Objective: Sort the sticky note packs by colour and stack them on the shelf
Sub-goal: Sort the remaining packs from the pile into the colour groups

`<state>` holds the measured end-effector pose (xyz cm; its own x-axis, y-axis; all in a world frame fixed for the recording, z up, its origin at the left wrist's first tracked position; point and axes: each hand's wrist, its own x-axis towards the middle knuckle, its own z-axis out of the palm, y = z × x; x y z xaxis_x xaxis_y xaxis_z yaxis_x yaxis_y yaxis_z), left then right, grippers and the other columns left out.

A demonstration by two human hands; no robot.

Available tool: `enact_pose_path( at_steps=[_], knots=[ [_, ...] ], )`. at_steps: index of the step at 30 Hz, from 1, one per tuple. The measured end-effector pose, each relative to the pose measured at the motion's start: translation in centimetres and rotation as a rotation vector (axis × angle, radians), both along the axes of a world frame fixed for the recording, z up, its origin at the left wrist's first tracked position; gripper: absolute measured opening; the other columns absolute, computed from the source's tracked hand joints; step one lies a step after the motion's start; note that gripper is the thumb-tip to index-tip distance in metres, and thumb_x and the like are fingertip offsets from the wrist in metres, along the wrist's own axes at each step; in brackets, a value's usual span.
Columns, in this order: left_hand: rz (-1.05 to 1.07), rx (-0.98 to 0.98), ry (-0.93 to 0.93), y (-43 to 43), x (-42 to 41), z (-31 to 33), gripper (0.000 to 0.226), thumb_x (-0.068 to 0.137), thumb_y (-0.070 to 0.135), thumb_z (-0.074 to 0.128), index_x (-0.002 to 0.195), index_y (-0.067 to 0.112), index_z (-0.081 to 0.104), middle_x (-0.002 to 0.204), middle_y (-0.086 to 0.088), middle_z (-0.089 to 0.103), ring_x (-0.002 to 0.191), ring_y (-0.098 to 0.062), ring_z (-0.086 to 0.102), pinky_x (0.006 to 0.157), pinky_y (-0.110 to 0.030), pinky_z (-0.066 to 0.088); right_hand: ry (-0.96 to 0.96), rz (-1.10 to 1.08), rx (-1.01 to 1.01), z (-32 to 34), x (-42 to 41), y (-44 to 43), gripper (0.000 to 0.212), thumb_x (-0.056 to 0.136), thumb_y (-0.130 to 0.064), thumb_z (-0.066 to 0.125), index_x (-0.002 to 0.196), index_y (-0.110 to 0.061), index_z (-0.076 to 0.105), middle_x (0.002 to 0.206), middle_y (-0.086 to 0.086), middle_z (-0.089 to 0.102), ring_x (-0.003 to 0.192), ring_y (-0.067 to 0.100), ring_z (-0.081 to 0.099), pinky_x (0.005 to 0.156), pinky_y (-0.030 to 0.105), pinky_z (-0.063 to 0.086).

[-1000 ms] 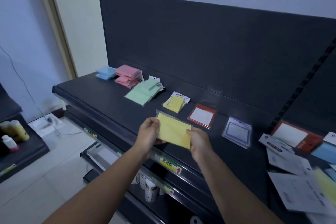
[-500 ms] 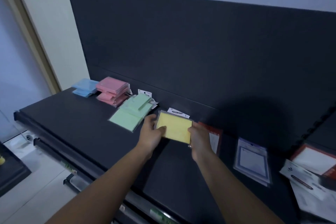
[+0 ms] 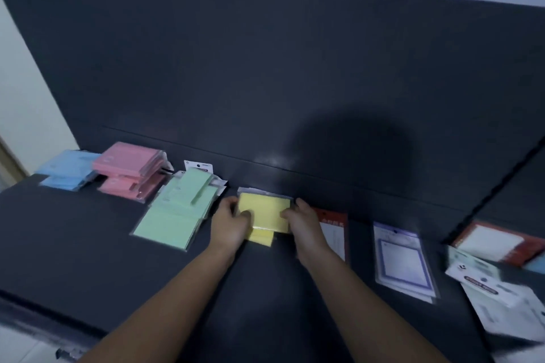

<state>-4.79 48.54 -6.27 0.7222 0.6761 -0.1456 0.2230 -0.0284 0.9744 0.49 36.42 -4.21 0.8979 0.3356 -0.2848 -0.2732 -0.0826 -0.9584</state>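
A yellow sticky note pack (image 3: 267,211) lies on top of another yellow pack (image 3: 262,237) at the back of the dark shelf (image 3: 88,250). My left hand (image 3: 229,224) grips its left edge and my right hand (image 3: 303,222) its right edge. To the left lie the green packs (image 3: 177,212), then a pink stack (image 3: 132,174), then the blue packs (image 3: 66,169) at the far left.
Right of my hands lie a red-framed pack (image 3: 334,233), a purple-framed pack in clear wrap (image 3: 402,259), another red-framed pack (image 3: 498,242) and loose white packages (image 3: 501,300). The dark back panel (image 3: 265,82) rises behind the shelf.
Both hands carried the yellow pack forward from in front of the shelf and lowered it onto the yellow pack at the back. The camera came closer.
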Motion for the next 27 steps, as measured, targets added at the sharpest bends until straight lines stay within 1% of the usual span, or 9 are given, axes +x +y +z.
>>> enact_pose_path(
  at_steps=[3,6,10,13,16,18,21,24,27],
  knots=[
    [-0.038,0.163,0.019,0.6,0.5,0.5,0.037,0.083,0.005,0.059,0.12,0.003,0.054,0.108,-0.01,0.06,0.102,-0.03,0.057,0.09,-0.038,0.048,0.008,-0.052,-0.015,-0.1,0.0,0.1,0.058,0.09,-0.004,0.048,0.144,-0.011,0.029,0.141,0.003,0.041,0.124,0.016,0.041,0.097,0.025,0.033],
    [-0.07,0.418,-0.011,0.8,1.2,1.7,0.041,0.079,-0.001,0.06,0.12,-0.002,0.054,0.117,-0.016,0.058,0.113,-0.031,0.051,0.096,-0.036,0.04,-0.05,-0.131,-0.023,0.6,-0.1,-0.4,0.061,0.091,-0.004,0.047,0.147,-0.011,0.024,0.149,0.005,0.034,0.131,0.016,0.037,0.1,0.021,0.03],
    [-0.234,0.48,-0.138,-0.6,0.6,2.4,0.046,0.08,-0.007,0.055,0.125,0.001,0.051,0.13,-0.011,0.051,0.124,-0.025,0.043,0.103,-0.028,0.03,-0.148,-0.247,-0.096,0.9,-1.5,-1.8,0.049,0.089,0.0,0.047,0.136,-0.012,0.043,0.133,0.005,0.051,0.11,0.011,0.049,0.089,0.018,0.036],
    [-0.391,0.509,-0.277,-2.7,0.0,2.5,0.045,0.079,-0.012,0.052,0.121,0.004,0.054,0.127,-0.007,0.054,0.123,-0.021,0.044,0.103,-0.02,0.027,-0.226,-0.356,-0.176,0.7,-3.1,-3.2,0.043,0.085,0.003,0.045,0.126,-0.01,0.053,0.119,0.007,0.061,0.103,0.017,0.057,0.09,0.027,0.046],
    [-0.592,0.414,-0.302,-5.7,-0.4,2.2,0.046,0.08,-0.009,0.051,0.121,0.01,0.055,0.121,-0.001,0.058,0.115,-0.017,0.05,0.101,-0.025,0.035,-0.257,-0.454,-0.187,0.3,-5.4,-5.9,0.033,0.085,0.005,0.047,0.11,-0.012,0.058,0.094,-0.005,0.062,0.089,0.013,0.059,0.082,0.018,0.048],
    [-0.724,0.383,-0.282,-8.2,-0.8,1.8,0.044,0.079,-0.007,0.052,0.118,0.014,0.056,0.113,0.005,0.06,0.11,-0.012,0.052,0.094,-0.02,0.038,-0.264,-0.52,-0.221,-0.1,-7.1,-8.3,0.028,0.084,0.005,0.047,0.098,-0.018,0.057,0.085,-0.01,0.057,0.082,0.011,0.055,0.077,0.018,0.044],
    [-0.88,0.35,-0.266,-12.2,-1.6,1.0,0.039,0.083,-0.006,0.052,0.116,0.013,0.056,0.111,0.005,0.061,0.108,-0.009,0.054,0.087,-0.011,0.037,-0.274,-0.634,-0.285,-0.3,-9.5,-12.6,0.025,0.084,0.006,0.047,0.093,-0.015,0.056,0.083,-0.008,0.057,0.082,0.011,0.055,0.075,0.017,0.043],
    [-1.015,0.337,-0.227,-16.0,-2.2,0.6,0.038,0.085,-0.003,0.053,0.12,0.01,0.054,0.11,0.001,0.06,0.108,-0.012,0.055,0.089,-0.015,0.035,-0.268,-0.741,-0.321,-0.2,-11.5,-16.7,0.026,0.084,0.009,0.046,0.095,-0.012,0.057,0.086,-0.003,0.057,0.085,0.012,0.055,0.08,0.021,0.043],
    [-1.114,0.349,-0.172,-19.7,-2.8,0.3,0.036,0.085,0.002,0.055,0.12,0.011,0.054,0.111,-0.001,0.06,0.106,-0.016,0.055,0.089,-0.019,0.037,-0.254,-0.826,-0.372,-0.2,-13.5,-20.4,0.026,0.084,0.007,0.047,0.095,-0.014,0.057,0.089,-0.004,0.058,0.086,0.01,0.054,0.073,0.014,0.042]
  ],
)
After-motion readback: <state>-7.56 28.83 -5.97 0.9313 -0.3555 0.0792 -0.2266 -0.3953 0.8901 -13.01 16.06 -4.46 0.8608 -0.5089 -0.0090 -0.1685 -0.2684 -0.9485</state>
